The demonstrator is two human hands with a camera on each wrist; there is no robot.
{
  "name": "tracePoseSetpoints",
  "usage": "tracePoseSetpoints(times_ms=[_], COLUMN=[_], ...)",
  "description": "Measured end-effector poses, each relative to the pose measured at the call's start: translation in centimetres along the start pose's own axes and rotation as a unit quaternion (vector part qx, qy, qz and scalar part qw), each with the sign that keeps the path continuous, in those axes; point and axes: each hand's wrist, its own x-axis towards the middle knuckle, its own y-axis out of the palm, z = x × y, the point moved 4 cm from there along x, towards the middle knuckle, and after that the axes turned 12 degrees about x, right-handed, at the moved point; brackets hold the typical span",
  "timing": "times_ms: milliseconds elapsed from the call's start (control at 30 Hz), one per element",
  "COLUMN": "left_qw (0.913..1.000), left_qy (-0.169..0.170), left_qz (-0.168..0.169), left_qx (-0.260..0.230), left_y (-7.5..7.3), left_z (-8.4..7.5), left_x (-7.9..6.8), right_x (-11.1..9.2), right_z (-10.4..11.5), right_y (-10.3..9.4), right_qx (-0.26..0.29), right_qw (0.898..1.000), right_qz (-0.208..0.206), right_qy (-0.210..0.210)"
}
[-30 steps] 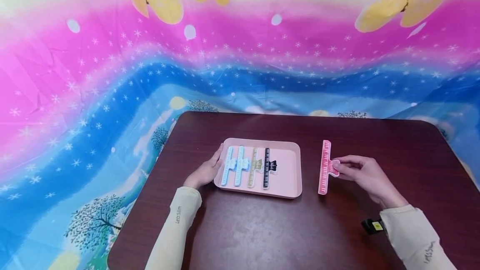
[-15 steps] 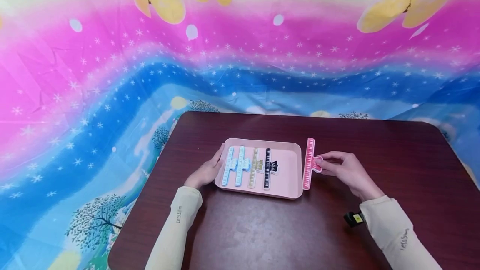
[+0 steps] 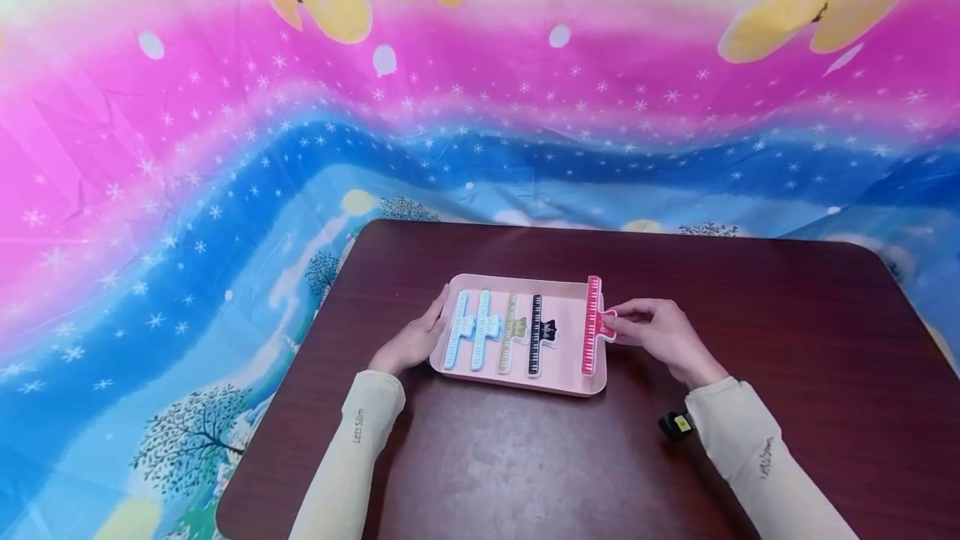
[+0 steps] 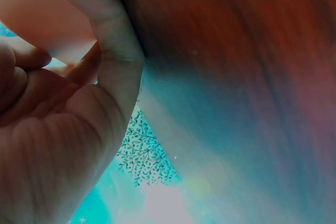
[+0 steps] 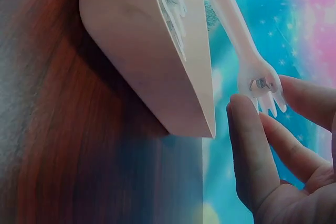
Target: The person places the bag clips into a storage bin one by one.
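Observation:
A pink tray (image 3: 567, 348) lies on the table, holding a row of long keyboard-patterned clips: two light-blue clips (image 3: 455, 340) (image 3: 482, 340), a gold clip (image 3: 507, 344) and a black clip (image 3: 535, 340). My right hand (image 3: 663, 336) pinches the handle of a red clip (image 3: 592, 327) between thumb and fingers. That clip is over the tray's right side; in the right wrist view the clip (image 5: 261, 83) is above the rim, apart from the wall. My left hand (image 3: 411, 344) rests its extended fingers against the tray's left side. The left wrist view shows its thumb (image 4: 107, 30) along the tray wall.
The dark brown table (image 3: 510, 465) has rounded corners. A printed cloth (image 3: 480, 132) hangs behind and to the left of it. A black strap piece with a yellow tag (image 3: 677, 424) sticks out from the right wrist.
My right hand has carried the red clip leftward, from the right of the tray to over its right side. The left hand and the tray have stayed in place.

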Motion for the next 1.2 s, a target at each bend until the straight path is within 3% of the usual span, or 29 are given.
tracePoseSetpoints(times_ms=[533, 1000, 1200], left_qw=[1.0, 0.9999, 1.0], left_qy=[-0.006, -0.011, -0.004], left_qz=[-0.002, -0.001, 0.001], left_qx=[-0.003, -0.006, -0.006], left_y=[-0.2, -0.2, 0.0], left_z=[-0.2, -0.2, 0.0], left_x=[0.2, 0.0, -0.1], right_x=[1.8, 2.0, 1.4], right_z=[0.2, 0.0, -0.1], right_y=[2.2, 2.9, 2.4], right_qx=[0.011, -0.014, -0.058], right_qw=[1.0, 1.0, 0.998], right_qz=[-0.004, -0.017, -0.031], right_qy=[-0.003, 0.012, 0.008])
